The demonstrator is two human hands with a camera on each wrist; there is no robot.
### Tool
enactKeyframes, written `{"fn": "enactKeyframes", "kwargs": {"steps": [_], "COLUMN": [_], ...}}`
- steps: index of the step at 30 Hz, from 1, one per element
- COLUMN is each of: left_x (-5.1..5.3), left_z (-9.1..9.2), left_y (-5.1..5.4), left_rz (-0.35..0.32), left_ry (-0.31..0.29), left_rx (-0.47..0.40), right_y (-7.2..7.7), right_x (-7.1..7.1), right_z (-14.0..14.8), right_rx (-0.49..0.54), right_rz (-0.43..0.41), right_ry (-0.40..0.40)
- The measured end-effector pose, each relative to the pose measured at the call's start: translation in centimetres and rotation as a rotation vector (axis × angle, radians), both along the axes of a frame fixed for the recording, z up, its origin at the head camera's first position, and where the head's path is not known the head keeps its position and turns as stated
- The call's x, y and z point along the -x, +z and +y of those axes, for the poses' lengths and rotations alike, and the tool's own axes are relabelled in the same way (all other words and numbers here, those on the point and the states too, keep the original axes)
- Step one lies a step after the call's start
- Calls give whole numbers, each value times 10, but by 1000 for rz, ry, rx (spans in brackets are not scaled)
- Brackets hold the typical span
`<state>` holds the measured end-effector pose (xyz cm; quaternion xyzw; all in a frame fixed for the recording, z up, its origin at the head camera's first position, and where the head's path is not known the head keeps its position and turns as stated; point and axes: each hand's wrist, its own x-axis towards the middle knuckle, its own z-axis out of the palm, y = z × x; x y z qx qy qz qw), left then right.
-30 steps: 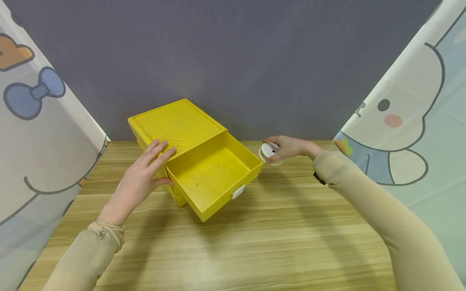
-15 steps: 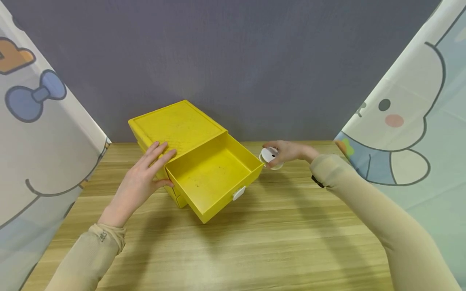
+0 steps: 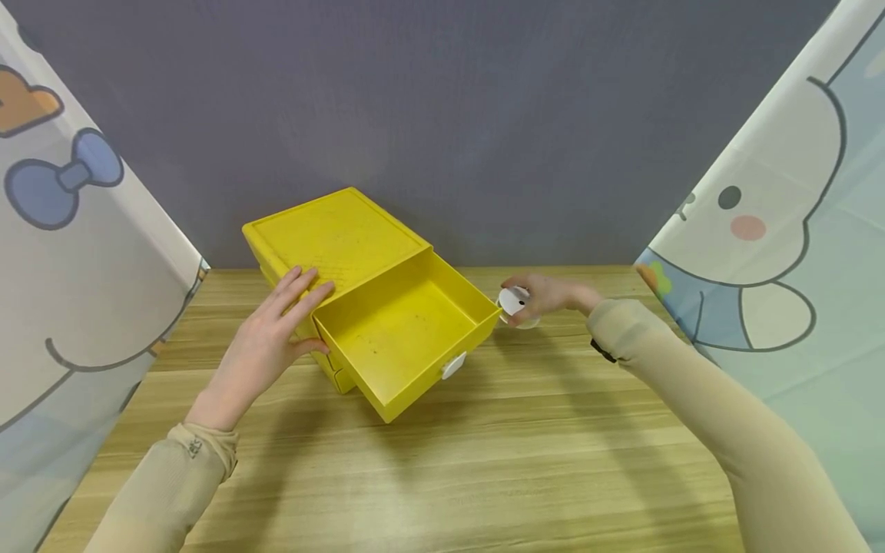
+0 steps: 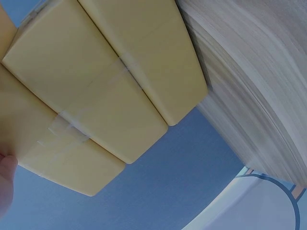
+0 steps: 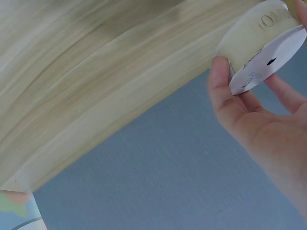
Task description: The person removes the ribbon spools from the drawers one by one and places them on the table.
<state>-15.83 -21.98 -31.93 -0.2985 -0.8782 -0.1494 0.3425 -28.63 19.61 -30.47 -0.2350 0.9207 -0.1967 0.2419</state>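
Observation:
A ribbon spool [image 3: 512,301] with white round sides and a cream ribbon wound between them [image 5: 259,43] is held in my right hand [image 3: 548,296]. Fingers and thumb grip its rims, just beyond the right corner of the pulled-out drawer [image 3: 408,330]. In the right wrist view, faint lettering shows on the ribbon. My left hand [image 3: 273,338] rests on the left front edge of the yellow drawer cabinet [image 3: 339,230], with spread fingers on its top and the thumb near the drawer's side. The drawer's inside shows nothing but small dark specks.
A white handle [image 3: 452,365] sticks out from the drawer front. More drawers sit below it. The wooden table [image 3: 484,476] ends at a grey-blue wall [image 3: 442,130] behind. Cartoon-printed white cloths [image 3: 90,292] hang at both sides.
My right hand has lowered slightly and come a little nearer with the ribbon spool. The left hand, the cabinet and the drawer stay in place.

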Motion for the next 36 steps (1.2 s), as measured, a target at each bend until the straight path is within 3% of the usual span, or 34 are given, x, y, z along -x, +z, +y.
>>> {"fn": "enactKeyframes", "kwargs": {"steps": [12,19,36], "left_x": [1,1,-1], "left_z": [-1,-1,-1], "left_y": [0,1,2], "left_rz": [5,2,8], "left_ry": [-3,-3,0], "left_rx": [5,5,15], "right_y": [-14,-25,-41], "right_x": [-1,-3,-6], "right_z": [0,2,-1], "right_rx": [-52,-37,-61], "right_rz": [7,-35,-54], "right_ry": [-27,-49,-29]}}
